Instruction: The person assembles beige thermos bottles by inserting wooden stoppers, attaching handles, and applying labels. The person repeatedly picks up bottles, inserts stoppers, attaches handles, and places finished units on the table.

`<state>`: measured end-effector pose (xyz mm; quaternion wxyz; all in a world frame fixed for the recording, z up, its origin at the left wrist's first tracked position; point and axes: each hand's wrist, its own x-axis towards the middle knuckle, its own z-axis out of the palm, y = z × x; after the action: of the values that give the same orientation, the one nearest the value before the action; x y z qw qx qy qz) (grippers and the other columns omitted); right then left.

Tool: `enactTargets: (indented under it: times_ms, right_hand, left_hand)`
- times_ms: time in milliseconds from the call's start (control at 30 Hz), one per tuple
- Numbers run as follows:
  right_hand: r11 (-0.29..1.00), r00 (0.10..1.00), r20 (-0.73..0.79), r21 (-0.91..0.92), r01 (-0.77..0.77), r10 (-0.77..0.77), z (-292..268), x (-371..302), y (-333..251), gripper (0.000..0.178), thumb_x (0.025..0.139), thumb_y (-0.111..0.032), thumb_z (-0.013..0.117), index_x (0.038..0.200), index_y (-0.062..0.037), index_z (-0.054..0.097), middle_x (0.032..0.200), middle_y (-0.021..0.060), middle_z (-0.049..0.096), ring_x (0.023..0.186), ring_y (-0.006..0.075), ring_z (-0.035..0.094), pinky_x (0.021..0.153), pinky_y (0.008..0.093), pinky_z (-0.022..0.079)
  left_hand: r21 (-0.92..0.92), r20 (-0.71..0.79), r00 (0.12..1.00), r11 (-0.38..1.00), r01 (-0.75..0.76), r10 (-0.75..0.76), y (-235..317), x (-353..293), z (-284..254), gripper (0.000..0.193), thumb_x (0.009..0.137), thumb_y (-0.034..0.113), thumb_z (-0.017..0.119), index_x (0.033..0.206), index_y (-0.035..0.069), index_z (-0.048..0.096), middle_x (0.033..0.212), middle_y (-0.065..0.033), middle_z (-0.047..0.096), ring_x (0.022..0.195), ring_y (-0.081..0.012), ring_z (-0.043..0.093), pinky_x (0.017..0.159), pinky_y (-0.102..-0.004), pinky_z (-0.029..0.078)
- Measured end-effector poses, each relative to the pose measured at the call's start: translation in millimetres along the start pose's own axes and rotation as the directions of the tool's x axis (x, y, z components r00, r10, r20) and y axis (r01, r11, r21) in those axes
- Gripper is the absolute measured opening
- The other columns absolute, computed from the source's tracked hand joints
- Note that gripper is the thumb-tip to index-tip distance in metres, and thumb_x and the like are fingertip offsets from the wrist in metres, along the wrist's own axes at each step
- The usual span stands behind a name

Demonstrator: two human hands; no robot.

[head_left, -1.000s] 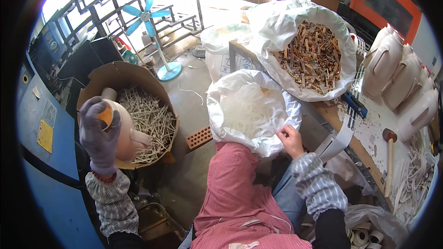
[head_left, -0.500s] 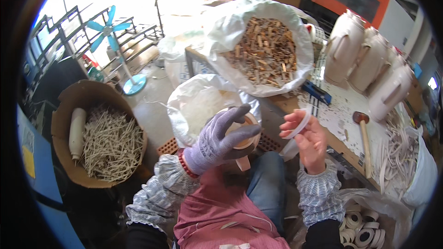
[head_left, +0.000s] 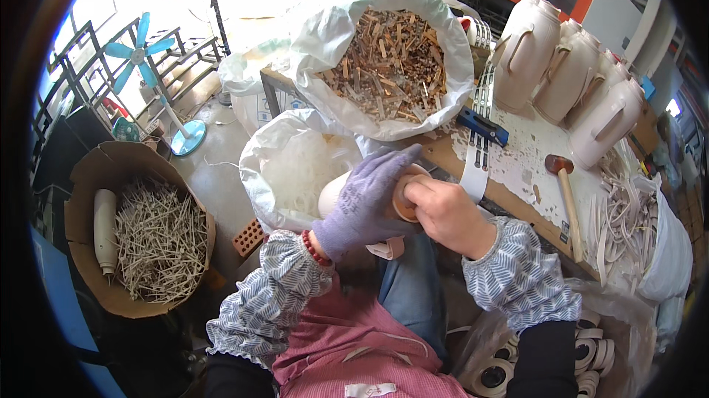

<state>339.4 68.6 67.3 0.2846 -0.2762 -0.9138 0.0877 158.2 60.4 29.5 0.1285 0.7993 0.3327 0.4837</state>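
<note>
A pale jug (head_left: 331, 197) lies tilted over my lap, its round mouth turned toward the right. My left hand (head_left: 362, 202), in a grey-purple glove, is closed around the jug near that mouth. A pale pink handle (head_left: 388, 249) shows below the glove. My bare right hand (head_left: 450, 217) is at the mouth, with its fingers bent and pressed together against the orange-brown rim (head_left: 404, 204). Whatever those fingers hold is hidden from view.
A white bag of translucent pieces (head_left: 303, 169) stands beyond the jug, with a sack of brownish strips (head_left: 399, 66) behind it. On the right bench are several jugs (head_left: 521, 55), a mallet (head_left: 563, 184) and pale strips (head_left: 624, 232). A carton of thin sticks (head_left: 159, 239) stands left.
My right hand, which held a thin translucent ring apart from the jug, has moved left to its mouth. The ring no longer shows. The jug now leans toward the right. The view has shifted.
</note>
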Motion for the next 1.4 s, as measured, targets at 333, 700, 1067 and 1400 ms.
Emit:
enactTargets:
  times_ms: [333,700,1067,1400]
  right_hand:
    - [0.997,0.992,0.124,-0.068,-0.022,0.03,3.2,-30.1,-12.4,0.009,0.077,-0.001,0.056,0.084,-0.0045,0.06,0.082,0.0121,0.062,0.077,0.0321,0.063,0.067,0.0393,0.053]
    - [0.93,0.991,0.099,-0.363,-0.046,0.088,20.0,-47.9,-21.9,0.016,0.069,-0.016,0.068,0.08,-0.0071,0.063,0.081,0.0094,0.063,0.079,0.0247,0.066,0.068,0.0328,0.056]
    - [0.952,0.994,0.055,-0.298,-0.073,0.094,13.0,-58.5,-5.7,0.014,0.076,-0.014,0.062,0.088,-0.0063,0.063,0.081,0.0089,0.064,0.078,0.0247,0.066,0.065,0.0336,0.055]
    - [0.989,0.995,-0.053,-0.12,-0.091,0.085,17.4,-66.9,-5.3,0.015,0.073,-0.016,0.066,0.085,-0.0081,0.064,0.076,0.0112,0.063,0.073,0.0286,0.065,0.064,0.0381,0.054]
  left_hand:
    - [-0.044,0.057,0.998,0.999,-0.011,0.014,16.1,-10.6,11.3,0.081,0.06,0.018,0.08,0.134,0.007,0.049,0.124,-0.0139,0.057,0.12,-0.0361,0.051,0.103,-0.0467,0.039]
    - [0.003,0.127,0.978,0.986,-0.167,0.165,20.8,-18.8,14.9,0.075,0.057,0.017,0.08,0.126,0.007,0.053,0.126,-0.015,0.056,0.122,-0.0377,0.05,0.104,-0.0488,0.038]
    - [0.003,0.225,0.968,0.993,-0.119,0.115,25.2,-2.7,15.6,0.065,0.06,0.025,0.082,0.119,0.012,0.058,0.118,-0.0132,0.06,0.116,-0.0358,0.054,0.101,-0.0457,0.041]
    - [0.047,0.247,0.956,0.984,-0.173,0.157,25.5,-6.2,17.3,0.068,0.059,0.032,0.085,0.118,0.011,0.06,0.118,-0.0103,0.062,0.114,-0.0332,0.057,0.1,-0.0465,0.043]
